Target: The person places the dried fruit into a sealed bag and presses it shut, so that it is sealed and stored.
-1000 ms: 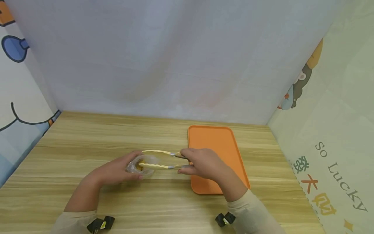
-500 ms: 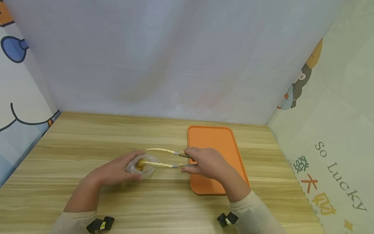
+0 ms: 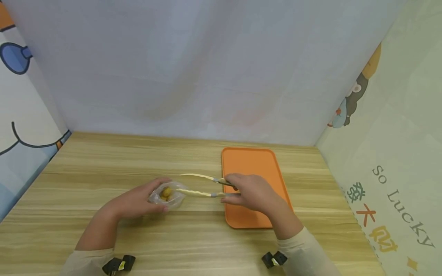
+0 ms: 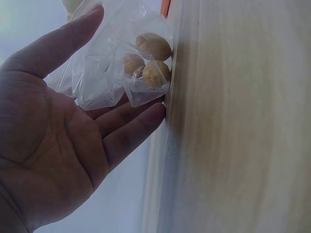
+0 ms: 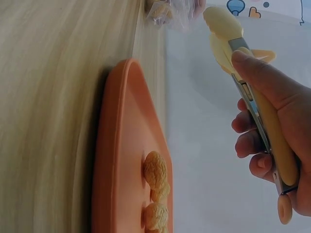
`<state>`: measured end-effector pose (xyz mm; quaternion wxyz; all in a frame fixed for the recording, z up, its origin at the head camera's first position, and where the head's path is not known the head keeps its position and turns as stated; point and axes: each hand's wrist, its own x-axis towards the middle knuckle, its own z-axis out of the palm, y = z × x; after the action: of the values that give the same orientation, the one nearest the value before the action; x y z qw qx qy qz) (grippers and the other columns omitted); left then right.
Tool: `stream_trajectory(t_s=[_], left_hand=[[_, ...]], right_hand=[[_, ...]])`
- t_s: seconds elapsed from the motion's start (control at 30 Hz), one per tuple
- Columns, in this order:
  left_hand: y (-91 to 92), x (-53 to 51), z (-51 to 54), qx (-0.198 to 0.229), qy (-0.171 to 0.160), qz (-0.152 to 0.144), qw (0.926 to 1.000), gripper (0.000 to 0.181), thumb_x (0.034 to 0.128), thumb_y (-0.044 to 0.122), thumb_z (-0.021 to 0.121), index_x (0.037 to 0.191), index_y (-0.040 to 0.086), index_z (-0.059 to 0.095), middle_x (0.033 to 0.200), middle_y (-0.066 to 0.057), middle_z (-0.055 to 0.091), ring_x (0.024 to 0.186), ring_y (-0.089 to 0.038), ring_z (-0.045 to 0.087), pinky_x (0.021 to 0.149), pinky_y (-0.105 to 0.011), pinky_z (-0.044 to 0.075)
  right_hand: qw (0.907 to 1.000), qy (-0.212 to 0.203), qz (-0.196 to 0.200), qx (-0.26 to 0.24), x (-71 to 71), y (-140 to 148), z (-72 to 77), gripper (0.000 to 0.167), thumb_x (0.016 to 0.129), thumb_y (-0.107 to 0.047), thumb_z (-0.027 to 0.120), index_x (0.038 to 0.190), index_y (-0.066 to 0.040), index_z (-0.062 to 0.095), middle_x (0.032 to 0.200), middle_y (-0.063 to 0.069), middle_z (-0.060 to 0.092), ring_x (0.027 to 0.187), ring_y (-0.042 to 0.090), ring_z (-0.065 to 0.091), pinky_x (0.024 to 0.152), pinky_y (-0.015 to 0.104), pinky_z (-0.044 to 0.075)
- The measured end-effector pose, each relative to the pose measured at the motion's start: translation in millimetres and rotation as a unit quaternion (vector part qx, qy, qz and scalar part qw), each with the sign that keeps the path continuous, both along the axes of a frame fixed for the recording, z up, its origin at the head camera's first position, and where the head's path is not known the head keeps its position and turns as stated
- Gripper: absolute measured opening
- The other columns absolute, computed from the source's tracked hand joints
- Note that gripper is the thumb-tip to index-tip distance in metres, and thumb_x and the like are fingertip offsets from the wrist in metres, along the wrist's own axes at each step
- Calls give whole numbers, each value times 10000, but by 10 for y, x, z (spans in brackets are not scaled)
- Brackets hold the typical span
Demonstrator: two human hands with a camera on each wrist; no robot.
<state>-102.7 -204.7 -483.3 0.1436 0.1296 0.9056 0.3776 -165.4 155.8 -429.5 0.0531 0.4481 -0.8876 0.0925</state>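
Observation:
My left hand (image 3: 136,201) holds a clear plastic bag (image 3: 177,200) between thumb and fingers, its mouth spread toward the right. Several round, wrinkled brown balls (image 3: 166,192), walnut-like in look, lie inside; the left wrist view shows them through the plastic (image 4: 97,80) near the tabletop. My right hand (image 3: 255,191) grips a pair of tongs (image 3: 197,193) with cream, wavy-edged tips and metal arms. The tips stand apart with nothing between them, just right of the bag. In the right wrist view, fingers and thumb wrap round the tongs' handles (image 5: 274,131).
An orange tray (image 3: 246,161) lies on the wood-grain table (image 3: 138,153), partly under the right hand. Several similar brown balls (image 5: 155,170) sit on it in the right wrist view; the hand hides them from the head view. Fabric walls (image 3: 224,76) enclose the table.
The tongs have drawn back rightward out of the bag's mouth, the right hand moving toward the tray. The balls in the bag now show more fully. The left hand has stayed put.

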Motion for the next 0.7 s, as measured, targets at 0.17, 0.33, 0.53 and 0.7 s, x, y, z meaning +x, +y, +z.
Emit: stream_trajectory(t_s=[0.17, 0.33, 0.53, 0.7], left_hand=[[1, 3, 17, -8, 19, -15, 10000, 847, 833, 552, 716, 1518, 265, 308, 1360, -73, 502, 1116, -248, 527, 889, -468, 438], [4, 4, 29, -43, 38, 10, 10000, 848, 831, 558, 715, 1516, 264, 313, 1412, -91, 477, 1180, -287, 513, 918, -513, 434], [6, -2, 21, -62, 114, -21, 9999, 857, 828, 569, 712, 1516, 244, 317, 1471, -108, 437, 1273, -337, 473, 969, -564, 412], [4, 1, 14, -102, 139, -11, 9999, 866, 825, 577, 709, 1517, 236, 316, 1481, -114, 429, 1288, -349, 463, 982, -578, 404]], right_hand=[[10000, 36, 5, -39, 1, 75, 10, 405, 828, -488, 749, 950, -199, 494, 835, -56, 619, 553, 41, 421, 519, 210, 374], [10000, 51, -39, -16, 7, 151, 16, 399, 833, -498, 740, 925, -209, 480, 791, -85, 570, 534, 30, 367, 497, 195, 339], [9999, 60, -73, 35, 17, 271, 7, 407, 830, -505, 735, 916, -202, 477, 722, -78, 498, 505, 30, 299, 467, 197, 275], [9997, -114, -218, 15, 1, 402, -18, 385, 837, -512, 728, 949, -217, 507, 797, -82, 589, 557, 26, 437, 502, 198, 360]])
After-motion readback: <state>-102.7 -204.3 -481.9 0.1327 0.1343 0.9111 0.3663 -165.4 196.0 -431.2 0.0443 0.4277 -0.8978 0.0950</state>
